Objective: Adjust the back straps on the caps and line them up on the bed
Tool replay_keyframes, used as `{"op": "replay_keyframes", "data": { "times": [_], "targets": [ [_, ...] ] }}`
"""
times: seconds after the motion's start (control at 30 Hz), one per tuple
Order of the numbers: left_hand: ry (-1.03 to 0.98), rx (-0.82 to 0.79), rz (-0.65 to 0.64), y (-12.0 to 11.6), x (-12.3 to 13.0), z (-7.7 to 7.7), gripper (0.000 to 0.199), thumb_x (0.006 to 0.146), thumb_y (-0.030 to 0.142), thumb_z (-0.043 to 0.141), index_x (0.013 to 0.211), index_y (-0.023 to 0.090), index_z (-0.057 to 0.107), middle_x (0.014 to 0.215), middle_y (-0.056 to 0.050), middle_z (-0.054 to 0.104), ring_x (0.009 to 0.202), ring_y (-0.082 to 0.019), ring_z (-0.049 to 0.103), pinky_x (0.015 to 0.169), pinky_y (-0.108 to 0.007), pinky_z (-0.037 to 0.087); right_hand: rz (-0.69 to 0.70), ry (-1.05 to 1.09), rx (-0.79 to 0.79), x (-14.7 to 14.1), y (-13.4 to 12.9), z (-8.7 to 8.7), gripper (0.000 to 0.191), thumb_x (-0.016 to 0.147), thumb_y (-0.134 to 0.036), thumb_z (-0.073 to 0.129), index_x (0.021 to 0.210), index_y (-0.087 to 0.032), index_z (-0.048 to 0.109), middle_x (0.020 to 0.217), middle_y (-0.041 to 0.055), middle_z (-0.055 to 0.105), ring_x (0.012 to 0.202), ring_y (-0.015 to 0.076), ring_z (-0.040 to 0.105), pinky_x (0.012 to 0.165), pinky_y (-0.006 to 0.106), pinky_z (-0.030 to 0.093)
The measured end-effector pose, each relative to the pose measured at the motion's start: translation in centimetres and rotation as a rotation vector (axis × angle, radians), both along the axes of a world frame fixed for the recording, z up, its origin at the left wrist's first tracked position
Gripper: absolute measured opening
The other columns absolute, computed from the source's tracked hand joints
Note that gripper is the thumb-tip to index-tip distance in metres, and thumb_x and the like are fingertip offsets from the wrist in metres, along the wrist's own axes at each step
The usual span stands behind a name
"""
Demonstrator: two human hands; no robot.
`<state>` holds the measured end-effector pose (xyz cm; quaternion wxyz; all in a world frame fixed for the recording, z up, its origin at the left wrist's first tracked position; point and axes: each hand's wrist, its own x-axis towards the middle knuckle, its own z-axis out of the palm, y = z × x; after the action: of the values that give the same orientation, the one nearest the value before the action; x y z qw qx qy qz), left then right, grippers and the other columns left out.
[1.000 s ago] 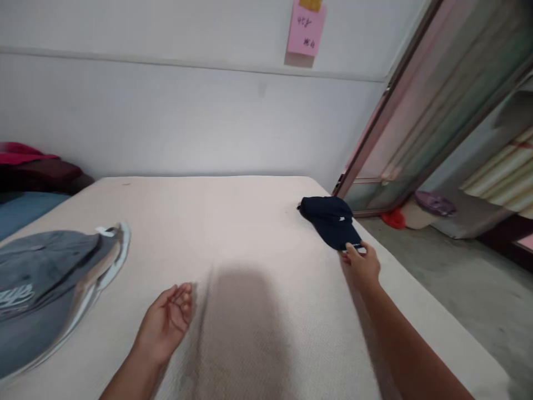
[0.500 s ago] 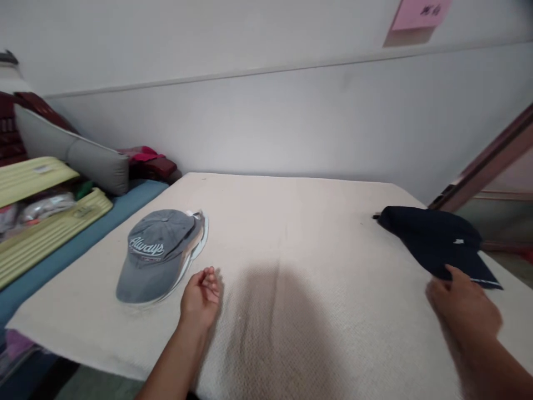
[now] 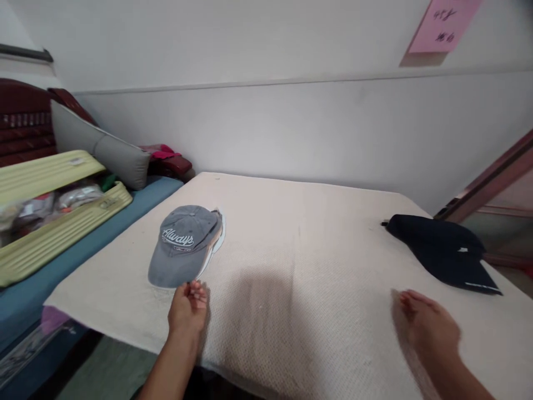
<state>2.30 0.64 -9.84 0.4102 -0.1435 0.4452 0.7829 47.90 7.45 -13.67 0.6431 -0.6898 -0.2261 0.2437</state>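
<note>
A grey cap (image 3: 183,244) with white "Always" lettering lies on the left part of the cloth-covered table (image 3: 316,222), on top of other caps whose pale edges show at its right. Just below its brim is my left hand (image 3: 188,308), palm partly up, fingers loosely curled and apart, holding nothing. A navy cap (image 3: 441,247) rests near the right edge, its brim pointing to the lower right. My right hand (image 3: 431,325) is below and left of that brim, not touching it. Its fingers are bent together, and whether anything is between them is hidden.
On the left, a blue surface (image 3: 100,219) bears a grey cushion (image 3: 104,147) and an opened pale yellow case (image 3: 66,228) with bagged items. A pale wall (image 3: 270,133) stands behind the table, with a pink note (image 3: 445,28) on it.
My right hand has let go of the navy cap's brim and moved left. My left hand is now nearer the grey cap's brim. The view has shifted slightly.
</note>
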Motion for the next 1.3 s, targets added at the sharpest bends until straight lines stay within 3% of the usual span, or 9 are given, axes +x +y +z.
{"op": "replay_keyframes", "data": {
  "times": [0.17, 0.33, 0.53, 0.77, 1.07, 1.3],
  "targets": [
    [0.051, 0.011, 0.042, -1.3, -0.6, -0.3, 0.018, 0.08, 0.005, 0.048, 0.065, 0.015, 0.049, 0.055, 0.004, 0.051, 0.043, -0.005, 0.046, 0.039, -0.013, 0.041, 0.248, 0.123, -0.108, -8.9, -1.8, 1.2, 0.022, 0.057, -0.02, 0.063, 0.078, -0.015, 0.066, 0.076, 0.0039, 0.064, 0.069, 0.0152, 0.057, 0.068, 0.03, 0.047],
    [0.111, 0.003, 0.089, -1.8, -1.2, -0.4, 0.017, 0.08, 0.005, 0.049, 0.066, 0.014, 0.049, 0.058, 0.005, 0.052, 0.044, -0.004, 0.047, 0.039, -0.012, 0.039, 0.266, 0.221, -0.043, -13.9, -3.0, 1.7, 0.015, 0.06, -0.02, 0.059, 0.075, -0.016, 0.063, 0.076, 0.0032, 0.063, 0.072, 0.0153, 0.058, 0.069, 0.028, 0.047],
    [0.195, -0.002, 0.092, -1.8, -1.4, -0.4, 0.013, 0.075, 0.004, 0.053, 0.068, 0.014, 0.051, 0.062, 0.004, 0.054, 0.044, -0.004, 0.048, 0.037, -0.013, 0.036, 0.378, 0.154, -0.053, -14.3, -2.2, 0.9, 0.015, 0.062, -0.022, 0.058, 0.075, -0.017, 0.064, 0.072, 0.0024, 0.062, 0.064, 0.0146, 0.055, 0.06, 0.027, 0.044],
    [0.223, 0.02, 0.094, -1.7, -1.8, 0.0, 0.014, 0.071, 0.0, 0.053, 0.068, 0.014, 0.05, 0.062, 0.007, 0.052, 0.038, -0.001, 0.037, 0.034, -0.013, 0.032, 0.496, 0.122, -0.059, -14.5, -1.6, 0.5, 0.014, 0.063, -0.023, 0.058, 0.073, -0.017, 0.064, 0.072, 0.0018, 0.064, 0.065, 0.0152, 0.055, 0.06, 0.026, 0.042],
    [0.217, 0.036, 0.094, -1.7, -3.8, 0.3, 0.015, 0.075, 0.002, 0.048, 0.066, 0.013, 0.05, 0.06, 0.005, 0.051, 0.04, -0.002, 0.04, 0.034, -0.012, 0.031, 0.503, 0.148, -0.055, -14.9, -1.5, 1.3, 0.013, 0.06, -0.024, 0.059, 0.069, -0.016, 0.064, 0.064, 0.0009, 0.06, 0.06, 0.014, 0.052, 0.057, 0.026, 0.039],
    [0.226, -0.018, 0.093, -2.1, -4.1, 0.3, 0.013, 0.078, 0.004, 0.051, 0.069, 0.012, 0.056, 0.062, 0.003, 0.056, 0.043, -0.003, 0.046, 0.034, -0.013, 0.033, 0.517, 0.124, -0.09, -14.7, -1.3, 0.5, 0.016, 0.061, -0.027, 0.06, 0.072, -0.016, 0.064, 0.065, 0.0014, 0.061, 0.055, 0.0133, 0.051, 0.052, 0.026, 0.037]
  ]
}}
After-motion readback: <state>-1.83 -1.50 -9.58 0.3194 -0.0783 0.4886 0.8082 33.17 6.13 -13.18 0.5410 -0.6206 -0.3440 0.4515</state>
